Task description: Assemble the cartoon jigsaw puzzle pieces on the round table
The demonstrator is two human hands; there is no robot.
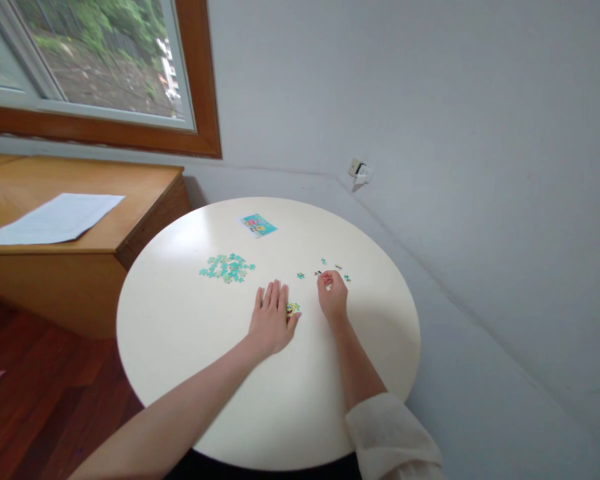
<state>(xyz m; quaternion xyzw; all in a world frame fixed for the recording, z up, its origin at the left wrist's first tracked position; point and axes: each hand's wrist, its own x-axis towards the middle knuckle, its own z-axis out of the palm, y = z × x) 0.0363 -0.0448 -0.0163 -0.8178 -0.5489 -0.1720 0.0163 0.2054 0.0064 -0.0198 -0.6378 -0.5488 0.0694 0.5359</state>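
Observation:
My left hand (271, 323) lies flat on the round white table, fingers stretched out. Beside its thumb, and partly hidden under it, shows a yellow joined part of a jigsaw puzzle (293, 309). To the right, my right hand (333, 297) is closed in a pinch at a small dark puzzle piece (318, 273) by its fingertips. A lone teal puzzle piece (301, 275) rests between the two hands. Just beyond the right hand are a few loose pieces (339, 267). A heap of teal puzzle pieces (227, 268) sits left of and beyond my left hand.
A colourful picture card (259, 225) lies toward the far side of the white table (190, 373). A wooden desk (145, 213) with white paper (55, 217) stands at the left. Behind are a wall socket with a plug (361, 172) and a window.

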